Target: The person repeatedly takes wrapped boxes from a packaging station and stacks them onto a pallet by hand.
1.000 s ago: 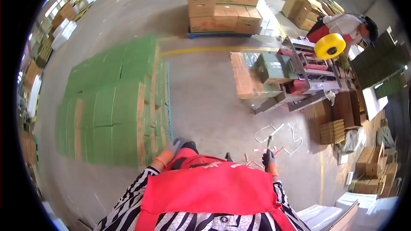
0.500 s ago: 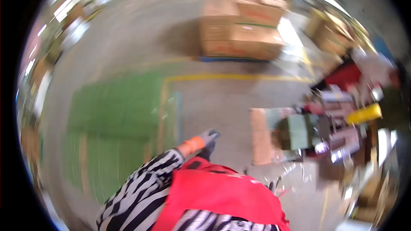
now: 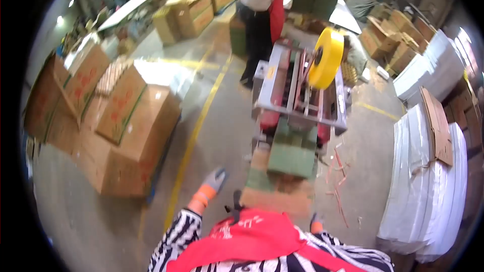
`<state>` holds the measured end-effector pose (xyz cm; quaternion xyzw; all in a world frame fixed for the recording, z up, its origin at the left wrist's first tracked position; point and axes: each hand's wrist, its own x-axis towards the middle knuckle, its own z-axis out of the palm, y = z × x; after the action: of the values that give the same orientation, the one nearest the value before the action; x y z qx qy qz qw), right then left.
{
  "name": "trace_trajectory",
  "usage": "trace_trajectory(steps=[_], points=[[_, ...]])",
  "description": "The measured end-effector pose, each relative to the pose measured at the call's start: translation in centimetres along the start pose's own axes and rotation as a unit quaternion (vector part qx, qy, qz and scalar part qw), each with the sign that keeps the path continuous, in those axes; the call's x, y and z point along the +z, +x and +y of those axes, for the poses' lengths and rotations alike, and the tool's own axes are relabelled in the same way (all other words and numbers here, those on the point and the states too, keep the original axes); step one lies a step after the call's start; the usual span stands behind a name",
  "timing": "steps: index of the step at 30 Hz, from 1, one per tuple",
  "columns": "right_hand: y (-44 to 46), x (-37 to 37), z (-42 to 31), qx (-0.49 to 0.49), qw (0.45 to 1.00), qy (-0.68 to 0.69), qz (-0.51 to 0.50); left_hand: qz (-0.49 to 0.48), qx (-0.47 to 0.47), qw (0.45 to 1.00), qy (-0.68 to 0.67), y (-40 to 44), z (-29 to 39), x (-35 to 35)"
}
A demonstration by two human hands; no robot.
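My left hand (image 3: 216,179), in a grey glove with an orange cuff, hangs over the floor left of the machine's near end. Its fingers are stretched out, with nothing in them. Low at the right, my right hand (image 3: 316,220) shows only in part beside my red apron (image 3: 252,236), and its fingers are hard to make out. Between and beyond the hands, a green box (image 3: 291,156) lies at the near end of a carton-sealing machine (image 3: 275,103) with a big yellow tape roll (image 3: 327,58). In front of it is a brown and green cardboard surface (image 3: 277,196). Neither hand visibly touches these.
Stacked brown cartons (image 3: 126,166) stand on a blue pallet at the left. A person (image 3: 257,15) in dark trousers stands behind the machine. White-wrapped stacks (image 3: 418,186) line the right side. Red strips (image 3: 338,186) litter the floor near a yellow line (image 3: 194,136).
My view has swung right, from the green floor area to the machine, which now stands straight ahead. The carton stack has shifted to the left. My right hand has come partly into view.
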<state>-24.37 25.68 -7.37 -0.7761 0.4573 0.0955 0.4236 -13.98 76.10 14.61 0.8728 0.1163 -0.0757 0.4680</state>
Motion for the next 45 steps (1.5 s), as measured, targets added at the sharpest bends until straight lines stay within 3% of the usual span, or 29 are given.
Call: trace_trajectory(steps=[1,2,4,5,6,8,10,14,17,19,23,26,27,28,30,31,32,34,35,36,37,38,40,43,45], points=[[-0.6,0.7,0.5,0.021,0.999,-0.026,0.017,-0.015,0.033,0.999,0.040,1.6,-1.6,0.0],[-1.9,1.8,0.2,0.043,0.998,-0.039,0.033,-0.065,-0.009,0.987,-0.148,3.9,-6.2,1.6],[-4.1,4.2,0.3,0.071,0.994,-0.020,0.079,-0.141,-0.023,0.982,-0.121,5.2,-3.3,-0.1],[-5.1,5.4,0.2,0.066,0.988,0.056,0.125,-0.170,-0.029,0.984,-0.046,5.9,-1.3,-1.0],[-11.8,4.1,-6.9,0.100,0.980,0.110,0.132,-0.205,-0.014,0.978,-0.017,7.4,-2.3,-0.4],[-13.4,6.3,-5.7,0.120,0.973,0.116,0.159,-0.293,-0.015,0.956,-0.004,10.4,-2.3,0.3],[-15.5,8.8,-4.2,0.145,0.969,0.105,0.171,-0.309,0.114,0.941,0.077,13.4,-1.9,1.4],[-20.9,14.2,-2.3,0.191,0.967,0.029,0.166,-0.359,0.191,0.908,0.107,18.5,1.5,3.3],[-25.9,18.3,-0.5,0.144,0.975,-0.117,0.122,-0.357,0.325,0.873,0.076,20.9,4.7,3.6],[-29.0,20.8,0.0,0.111,0.968,-0.193,0.118,-0.391,0.287,0.874,0.010,22.9,4.8,5.4],[-29.5,23.7,-6.9,0.208,0.961,0.060,0.174,-0.431,0.046,0.878,-0.202,25.8,3.1,10.8],[-27.8,23.2,-10.6,0.239,0.910,0.227,0.250,-0.381,0.077,0.904,-0.175,23.5,5.8,11.5],[-27.1,23.0,-11.5,0.239,0.894,0.270,0.266,-0.407,0.003,0.897,-0.176,25.4,3.1,13.7],[-26.6,22.7,-12.3,0.233,0.880,0.305,0.280,-0.365,-0.019,0.908,-0.205,22.3,6.1,12.2],[-26.3,23.1,-13.4,0.219,0.853,0.370,0.296,-0.424,-0.037,0.876,-0.225,27.0,1.5,16.0],[-26.5,23.4,-14.0,0.210,0.838,0.403,0.302,-0.348,-0.104,0.884,-0.293,24.0,2.9,14.4],[-26.6,23.1,-14.4,0.201,0.822,0.435,0.309,-0.264,0.049,0.926,-0.265,27.5,-2.5,19.3],[-26.5,23.3,-14.4,0.186,0.788,0.490,0.323,-0.245,0.067,0.911,-0.324,21.8,4.3,13.8],[-26.4,23.2,-14.3,0.177,0.773,0.511,0.332,-0.228,0.031,0.919,-0.320,22.0,4.6,13.8],[-26.2,23.3,-14.1,0.170,0.759,0.529,0.339,-0.185,0.082,0.934,-0.294,22.7,3.7,14.6],[-26.2,23.3,-14.0,0.165,0.754,0.538,0.339,-0.186,0.050,0.941,-0.279,21.0,5.9,13.0],[-26.1,23.2,-13.8,0.161,0.749,0.545,0.341,-0.164,0.097,0.964,-0.183,22.8,3.3,14.5],[-27.4,20.5,-16.3,0.172,0.789,0.507,0.300,-0.122,0.070,0.979,-0.146,23.0,2.5,16.6],[-26.9,20.0,-15.5,0.163,0.797,0.507,0.286,-0.099,0.033,0.987,-0.123,21.3,5.3,15.9],[-26.7,19.5,-14.7,0.150,0.792,0.527,0.271,-0.172,-0.077,0.962,-0.198,24.1,1.4,18.6]])
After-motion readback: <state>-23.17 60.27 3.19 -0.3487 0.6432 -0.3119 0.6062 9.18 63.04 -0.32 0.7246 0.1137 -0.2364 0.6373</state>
